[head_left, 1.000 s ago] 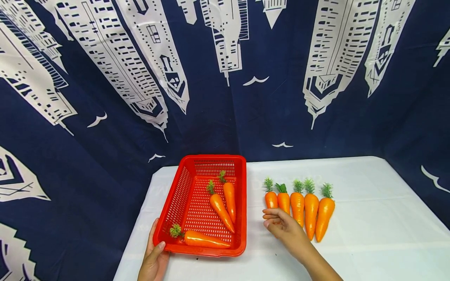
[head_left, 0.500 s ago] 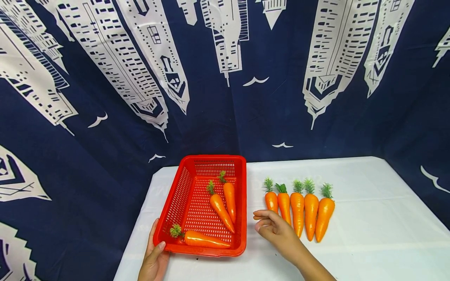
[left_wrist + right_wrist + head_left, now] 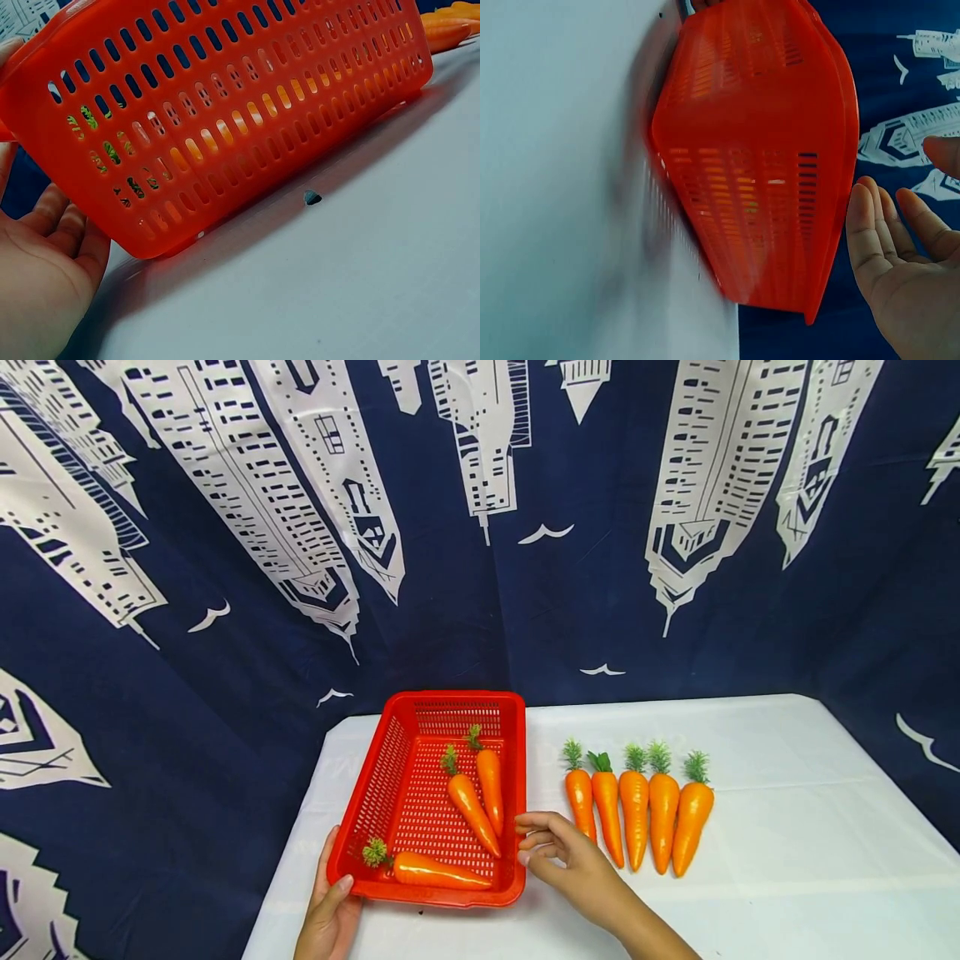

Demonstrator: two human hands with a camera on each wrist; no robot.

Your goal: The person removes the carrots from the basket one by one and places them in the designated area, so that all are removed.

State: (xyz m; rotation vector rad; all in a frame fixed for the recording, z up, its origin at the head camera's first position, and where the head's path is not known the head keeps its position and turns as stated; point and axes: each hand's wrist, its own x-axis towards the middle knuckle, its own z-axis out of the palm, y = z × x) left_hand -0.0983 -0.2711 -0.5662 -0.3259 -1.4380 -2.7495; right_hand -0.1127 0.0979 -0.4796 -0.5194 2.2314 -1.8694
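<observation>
Toward the left of the bench (image 3: 810, 810): one red basket (image 3: 423, 802), long axis directed away from the person, three carrots (image 3: 474, 816) contained; near left corner gripped by the left hand (image 3: 330, 910); right rim closely neighboured by the right hand (image 3: 573, 868), fingers loosely bent, thumb apart, nothing held, contact unclear.
</observation>
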